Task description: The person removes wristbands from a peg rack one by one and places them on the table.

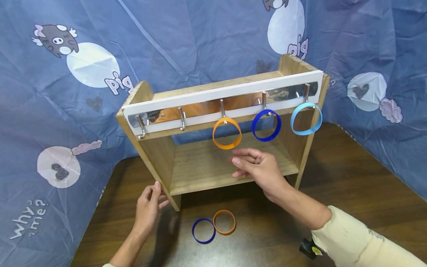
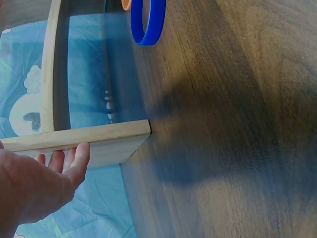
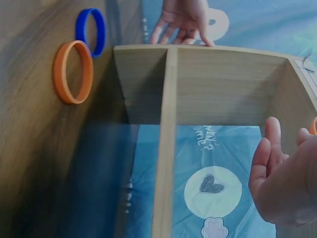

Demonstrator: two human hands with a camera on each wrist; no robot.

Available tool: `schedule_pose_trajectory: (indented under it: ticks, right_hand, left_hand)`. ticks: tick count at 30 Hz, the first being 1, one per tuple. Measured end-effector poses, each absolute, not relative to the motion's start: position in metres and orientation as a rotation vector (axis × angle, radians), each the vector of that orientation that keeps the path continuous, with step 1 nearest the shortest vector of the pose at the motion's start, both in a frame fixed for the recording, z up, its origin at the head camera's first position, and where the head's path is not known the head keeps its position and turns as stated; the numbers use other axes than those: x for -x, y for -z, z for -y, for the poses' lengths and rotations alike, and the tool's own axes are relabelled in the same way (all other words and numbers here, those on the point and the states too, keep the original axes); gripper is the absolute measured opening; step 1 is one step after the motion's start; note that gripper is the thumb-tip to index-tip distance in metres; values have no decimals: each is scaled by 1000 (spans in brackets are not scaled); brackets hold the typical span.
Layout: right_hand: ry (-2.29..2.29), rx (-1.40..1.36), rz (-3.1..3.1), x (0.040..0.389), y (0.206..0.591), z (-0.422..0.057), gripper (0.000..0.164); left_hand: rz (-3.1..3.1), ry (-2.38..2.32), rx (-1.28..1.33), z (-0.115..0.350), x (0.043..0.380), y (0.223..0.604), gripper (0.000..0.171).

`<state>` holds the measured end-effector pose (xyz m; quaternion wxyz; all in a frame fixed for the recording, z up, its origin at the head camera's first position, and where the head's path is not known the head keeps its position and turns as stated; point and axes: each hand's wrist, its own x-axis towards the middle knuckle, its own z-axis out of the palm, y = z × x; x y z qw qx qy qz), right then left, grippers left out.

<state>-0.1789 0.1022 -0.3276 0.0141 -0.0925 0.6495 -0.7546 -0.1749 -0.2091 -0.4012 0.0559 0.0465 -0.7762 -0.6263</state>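
Right hand: half open, fingers loosely bent, thumb apart, gripping nothing; just below the hanging orange ring. Left hand: fingers extended, touching the shelf's left panel low at its near edge, not wrapped round it.

Head view alone gives the full hook rail: hanging orange ring on the middle hook, hanging blue ring next to the right, light blue ring at the far right. Right wrist view catches only a sliver of orange at its edge, but shows left-hand fingers spread along the panel's outer side.

Shelf: open-backed; patterned cloth seen through it. On the table, near side: loose blue ring on the left, loose orange ring beside it, rims meeting.
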Motion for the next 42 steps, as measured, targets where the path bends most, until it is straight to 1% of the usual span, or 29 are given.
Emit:
schedule_pose_trajectory:
  ticks: [15, 18, 28, 42]
  right_hand:
    - [2592, 314, -1722, 181, 313, -93, 43]
    - [2633, 321, -1649, 181, 311, -92, 40]
    - [2720, 385, -1492, 176, 305, -87, 20]
    - [2698, 413, -1474, 169, 302, -85, 16]
  left_hand:
    - [2351, 1901, -158, 209, 175, 402, 48]
    - [2354, 1902, -154, 209, 175, 402, 48]
    - [2370, 1892, -147, 211, 175, 401, 48]
    - [2356, 1882, -142, 210, 175, 401, 47]
